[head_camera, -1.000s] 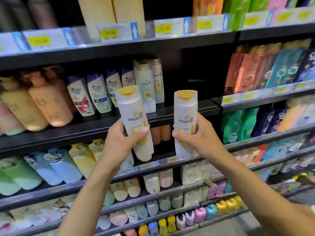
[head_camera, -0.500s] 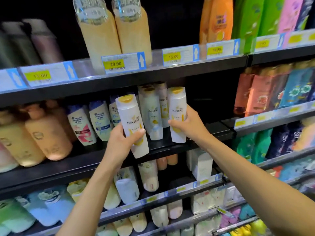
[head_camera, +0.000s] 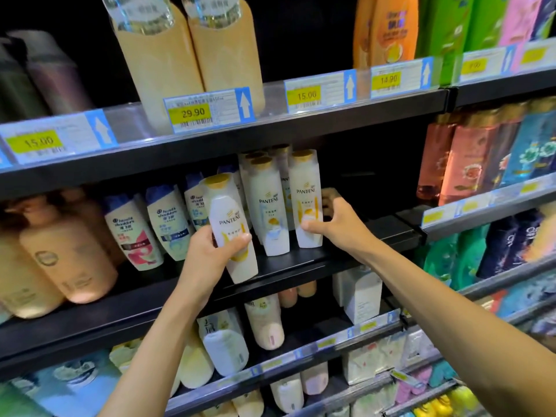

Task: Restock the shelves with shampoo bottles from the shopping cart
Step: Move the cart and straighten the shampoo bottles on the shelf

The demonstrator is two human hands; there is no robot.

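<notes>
Fingers (head_camera: 330, 196) of right hand (head_camera: 340, 224) wrap Pantene bottle (head_camera: 307, 203), upright near shelf (head_camera: 331, 260) front edge, aligning it beside matching bottles (head_camera: 267, 206). Left hand (head_camera: 207, 254) grips second bottle (head_camera: 233, 233), tilted, likely queued next.

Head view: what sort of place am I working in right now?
Most likely a shop's hair-care aisle. Black shelves carry rows of shampoo bottles, yellow price tags line their edges, and the left hand grips a Pantene bottle while the right hand holds a second bottle on the shelf.

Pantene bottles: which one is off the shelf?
The tilted bottle in the left hand; the rest stand on the shelf, the rightmost bottle in the right hand.
</notes>
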